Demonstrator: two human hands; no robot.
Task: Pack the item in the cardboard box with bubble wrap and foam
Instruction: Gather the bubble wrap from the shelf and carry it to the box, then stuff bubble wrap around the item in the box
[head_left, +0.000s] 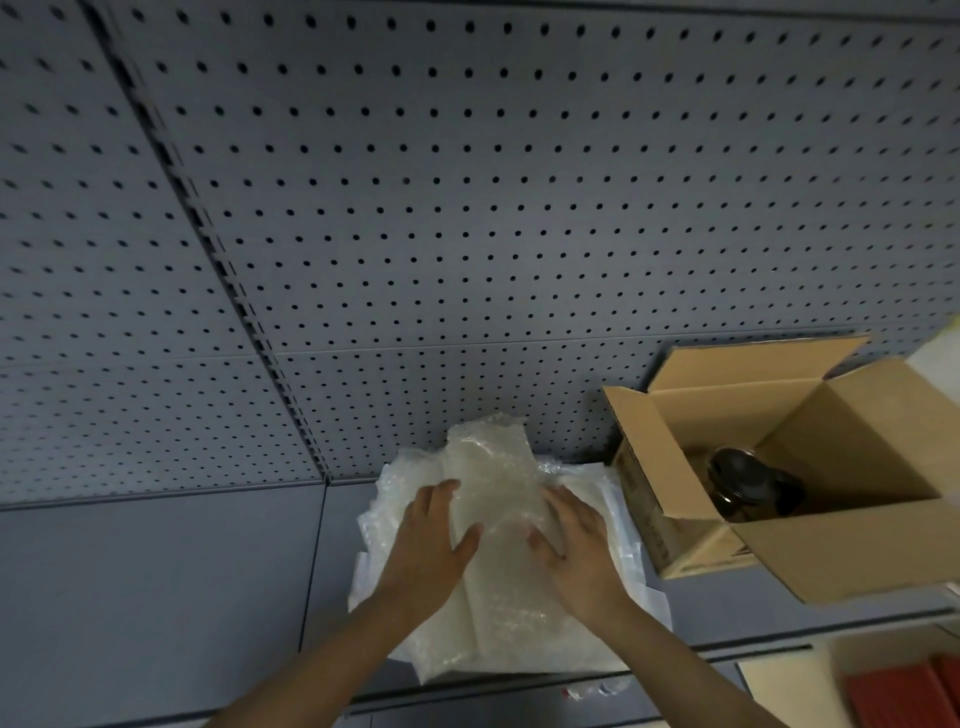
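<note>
Head view shows the two bare forearms coming up from the bottom edge, and both hands lie on a pile of clear, crumpled bubble wrap sheets (498, 561) spread on the grey tabletop (156, 597). The left hand (434, 540) presses the left side of a folded strip on top of the pile, fingers nearly straight and thumb spread inward. The right hand (574, 540) presses the right side in the same way, fingers flat and relaxed, thumb toward the middle. Neither hand is closed around anything; they hold the wrap only by pressing it between them. The long axis of the folded strip runs away from the person, toward the grey perforated metal wall panel (415, 208).

Just beside the pile, to the right and a little farther, stands the open brown cardboard box (831, 561) with its flaps up. Inside it, low in the near corner, lies the dark brown glass jar with a black lid (748, 488), which I take to be the item.

So the wrap must travel to the right and slightly forward, and the right hand is the nearer one to the box. I cannot see any foam for certain.
</note>
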